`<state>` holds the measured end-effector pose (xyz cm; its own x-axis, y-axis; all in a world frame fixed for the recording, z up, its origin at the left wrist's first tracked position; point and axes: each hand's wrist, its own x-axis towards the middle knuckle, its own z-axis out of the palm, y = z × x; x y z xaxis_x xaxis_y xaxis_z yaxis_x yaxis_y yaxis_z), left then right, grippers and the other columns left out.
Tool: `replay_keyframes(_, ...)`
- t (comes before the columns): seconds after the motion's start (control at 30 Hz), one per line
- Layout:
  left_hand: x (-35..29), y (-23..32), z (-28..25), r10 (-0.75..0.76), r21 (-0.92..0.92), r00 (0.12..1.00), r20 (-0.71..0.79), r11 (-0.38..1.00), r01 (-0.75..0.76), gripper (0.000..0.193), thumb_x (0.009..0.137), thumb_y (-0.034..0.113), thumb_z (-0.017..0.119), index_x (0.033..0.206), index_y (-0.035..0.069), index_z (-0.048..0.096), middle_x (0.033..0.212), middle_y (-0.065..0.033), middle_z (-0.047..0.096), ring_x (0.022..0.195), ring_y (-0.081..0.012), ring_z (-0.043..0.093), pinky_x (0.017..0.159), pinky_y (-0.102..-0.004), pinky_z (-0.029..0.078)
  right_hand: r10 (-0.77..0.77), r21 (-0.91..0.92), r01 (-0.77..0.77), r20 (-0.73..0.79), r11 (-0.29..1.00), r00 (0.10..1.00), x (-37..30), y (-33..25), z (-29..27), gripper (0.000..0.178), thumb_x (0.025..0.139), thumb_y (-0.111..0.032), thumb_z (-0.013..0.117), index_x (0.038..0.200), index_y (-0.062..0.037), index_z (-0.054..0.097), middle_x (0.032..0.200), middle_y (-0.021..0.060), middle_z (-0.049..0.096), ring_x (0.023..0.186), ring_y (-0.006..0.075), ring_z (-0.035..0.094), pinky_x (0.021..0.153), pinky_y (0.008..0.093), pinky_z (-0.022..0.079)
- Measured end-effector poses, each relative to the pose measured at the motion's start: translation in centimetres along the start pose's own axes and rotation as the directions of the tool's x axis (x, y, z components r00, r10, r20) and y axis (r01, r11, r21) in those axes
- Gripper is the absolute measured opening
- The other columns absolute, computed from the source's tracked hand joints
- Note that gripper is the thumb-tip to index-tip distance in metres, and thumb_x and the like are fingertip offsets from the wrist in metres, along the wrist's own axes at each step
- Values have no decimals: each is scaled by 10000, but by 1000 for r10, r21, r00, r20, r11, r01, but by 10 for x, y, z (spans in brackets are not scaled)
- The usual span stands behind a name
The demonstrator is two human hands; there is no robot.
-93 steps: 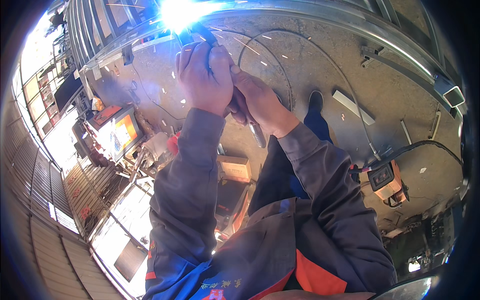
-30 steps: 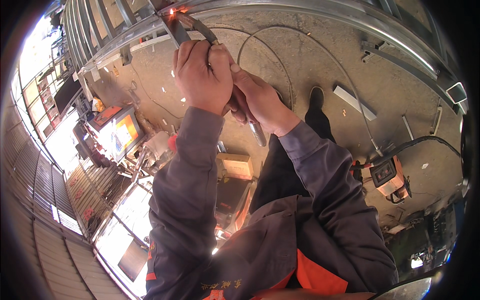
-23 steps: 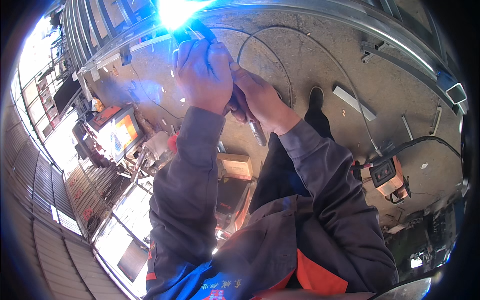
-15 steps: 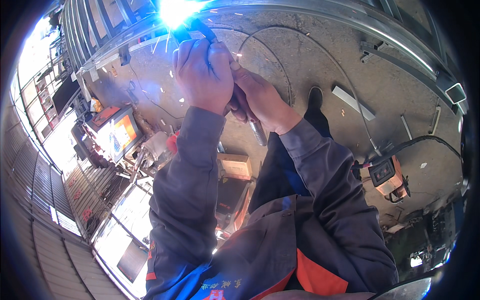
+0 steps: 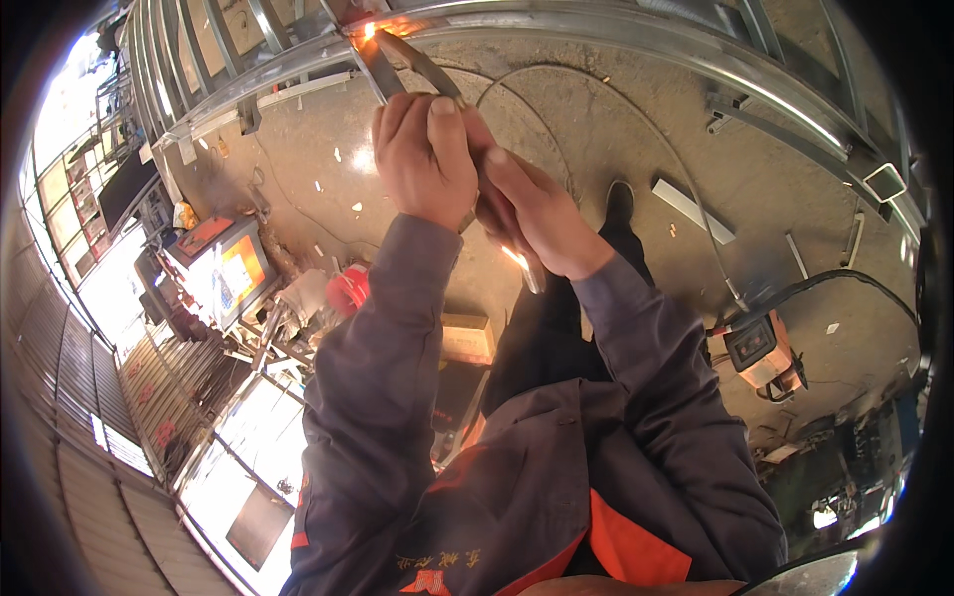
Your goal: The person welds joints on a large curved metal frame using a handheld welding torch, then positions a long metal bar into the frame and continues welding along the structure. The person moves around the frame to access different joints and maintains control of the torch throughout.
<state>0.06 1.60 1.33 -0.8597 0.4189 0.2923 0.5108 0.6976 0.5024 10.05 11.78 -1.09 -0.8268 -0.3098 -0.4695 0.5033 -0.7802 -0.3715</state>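
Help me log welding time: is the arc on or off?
Off, apparently: an orange glow marks the metal frame near the torch, without blue glare.

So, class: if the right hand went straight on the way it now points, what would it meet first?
Apart from the welding torch it grips, the right hand would probably meet the left hand first, though depth is hard to judge.

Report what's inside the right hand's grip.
The right hand holds a welding torch: its neck shows beyond both hands, its rear end below the palm. The stretch under palm and fingers is covered.
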Motion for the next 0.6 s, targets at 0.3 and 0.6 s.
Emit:
replay_keyframes(0.3,-2,-16,-10,15,-201,1000,23,979,-10,174,840,113,641,689,37,598,744,-104,576,779,-328,554,746,-445,422,-129,-213,79,-231,974,964,-87,-1,13,506,1074,-463,381,1290,-19,493,665,30,513,523,99,491,480,247,392)
replay_keyframes(0.6,36,-65,-62,341,-736,903,262,675,-42,91,781,131,694,844,64,699,863,-87,659,886,-312,603,822,-425,461,-344,-281,220,-545,934,764,-63,46,127,933,837,-799,566,1256,28,456,744,77,560,597,136,535,531,251,417)
